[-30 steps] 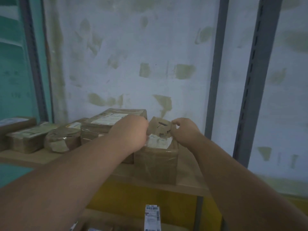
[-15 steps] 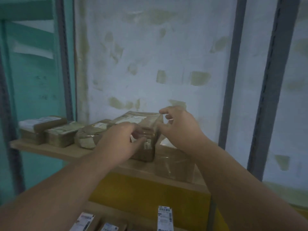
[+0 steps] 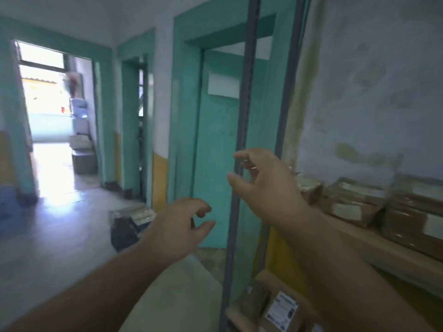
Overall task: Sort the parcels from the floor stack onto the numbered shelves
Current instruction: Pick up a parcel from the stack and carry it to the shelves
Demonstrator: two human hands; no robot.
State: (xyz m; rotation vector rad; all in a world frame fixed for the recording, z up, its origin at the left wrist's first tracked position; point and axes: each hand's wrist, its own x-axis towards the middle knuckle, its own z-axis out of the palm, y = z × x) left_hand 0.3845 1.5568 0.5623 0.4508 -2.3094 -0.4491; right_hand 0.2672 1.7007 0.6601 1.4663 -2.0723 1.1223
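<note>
My left hand (image 3: 182,224) and my right hand (image 3: 266,180) hang in the air in front of me, both empty with fingers spread and loosely curled. They are left of the shelf rack, in front of its grey upright post (image 3: 236,178). Brown taped parcels (image 3: 354,202) with white labels lie in a row on the wooden shelf board (image 3: 374,245) at the right. More labelled parcels (image 3: 280,310) sit on the lower shelf. On the floor by the teal door lies a small pile of parcels (image 3: 129,224), dark and clear-wrapped.
A closed teal door (image 3: 215,144) is straight ahead, behind the rack post. A corridor runs left to a bright open doorway (image 3: 50,111) with boxes stacked beside it. A pale sack-like surface (image 3: 182,295) lies low in front of me.
Both hands have let go of the parcels on the shelf and pulled away. My view has swung left, from the shelf wall to the door and corridor.
</note>
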